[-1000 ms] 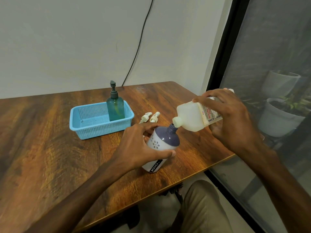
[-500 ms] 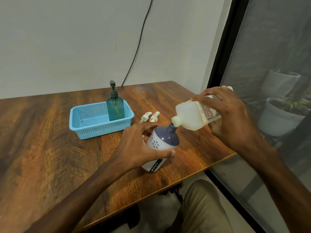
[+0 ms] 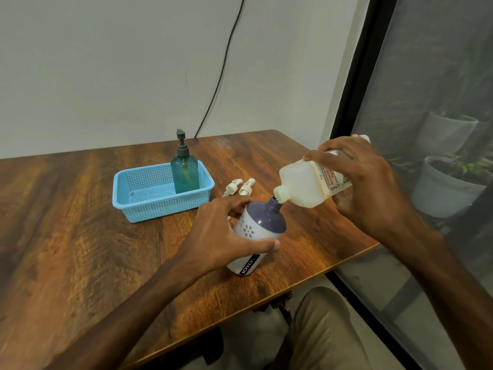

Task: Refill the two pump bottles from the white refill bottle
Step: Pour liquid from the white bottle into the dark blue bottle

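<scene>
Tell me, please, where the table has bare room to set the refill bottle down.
The table is bare left of the blue basket and in front of it. Crowded right of the basket: loose pumps, left hand, purple-topped bottle.

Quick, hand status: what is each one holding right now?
Left hand: grips the purple-shouldered pump bottle.
Right hand: grips the tilted white refill bottle.

Domestic room, apparently a home corner beside a screened window. Wood-grain table (image 3: 80, 236) set against a plain pale wall (image 3: 106, 62), black cable (image 3: 226, 57) trailing down it; dark-framed mesh screen (image 3: 440, 76) at right, pale plant pots (image 3: 448, 190) beyond. Blue plastic basket (image 3: 160, 204) with green pump bottle (image 3: 185, 172) on the tabletop.
</scene>
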Demonstrator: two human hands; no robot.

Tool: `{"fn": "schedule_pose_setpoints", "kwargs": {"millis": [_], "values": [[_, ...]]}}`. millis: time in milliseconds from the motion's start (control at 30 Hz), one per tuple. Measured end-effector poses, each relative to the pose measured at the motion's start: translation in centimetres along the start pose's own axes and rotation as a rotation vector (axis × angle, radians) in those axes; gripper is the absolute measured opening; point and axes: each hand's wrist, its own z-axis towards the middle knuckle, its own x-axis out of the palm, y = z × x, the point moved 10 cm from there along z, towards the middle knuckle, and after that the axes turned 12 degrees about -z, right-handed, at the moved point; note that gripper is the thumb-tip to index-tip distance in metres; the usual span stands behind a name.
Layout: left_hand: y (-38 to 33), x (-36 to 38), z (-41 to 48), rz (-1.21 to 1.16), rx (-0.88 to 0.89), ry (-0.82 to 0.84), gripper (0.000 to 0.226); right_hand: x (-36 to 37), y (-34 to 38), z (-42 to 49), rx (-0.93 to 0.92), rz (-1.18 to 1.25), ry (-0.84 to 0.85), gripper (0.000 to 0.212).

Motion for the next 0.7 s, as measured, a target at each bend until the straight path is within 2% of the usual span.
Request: {"fn": "schedule_pose_setpoints", "kwargs": {"millis": [700], "values": [[-0.37,-0.44,-0.09,-0.006,0.024,-0.026,0.066,-0.48,0.65,0.66,-0.042,-0.014,0.004,0.073]]}}
